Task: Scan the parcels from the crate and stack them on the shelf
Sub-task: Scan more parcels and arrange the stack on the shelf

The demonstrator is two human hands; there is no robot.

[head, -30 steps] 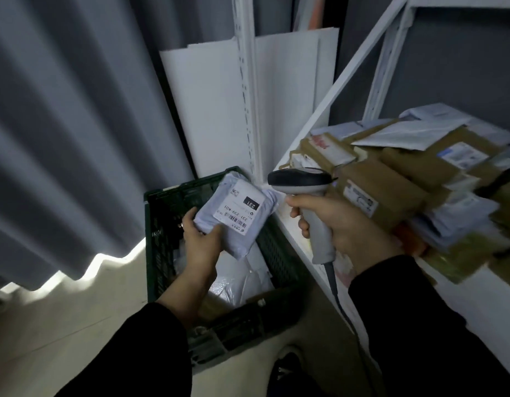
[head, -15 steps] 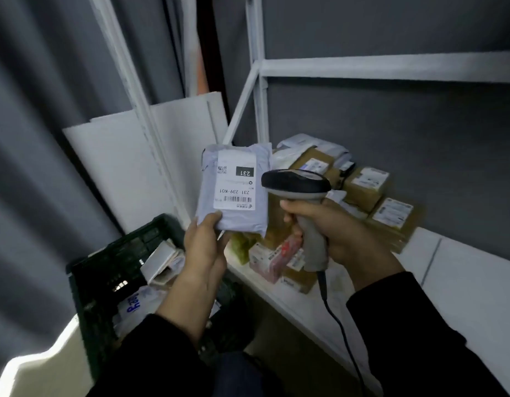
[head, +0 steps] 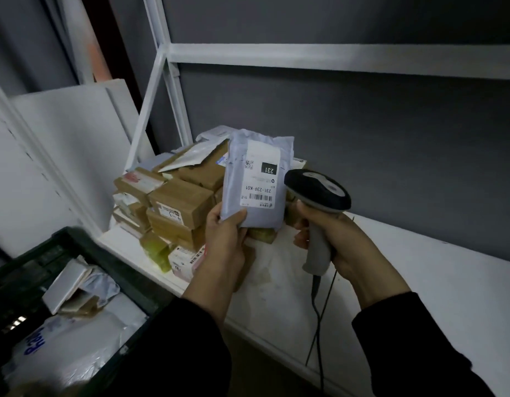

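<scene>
Mid-scan: left hand [head: 225, 239] grips grey mailer [head: 255, 181], right hand [head: 342, 242] grips barcode scanner [head: 318, 193]. Next, probably stack it on the shelf [head: 420, 282] pile.

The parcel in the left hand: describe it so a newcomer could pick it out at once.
Find the white shelf and the pile of brown boxes at its left end. In front of that pile the left hand holds a grey mailer bag. Unlike the boxes, it is flat, with a white label reading 231-239-K01.
</scene>
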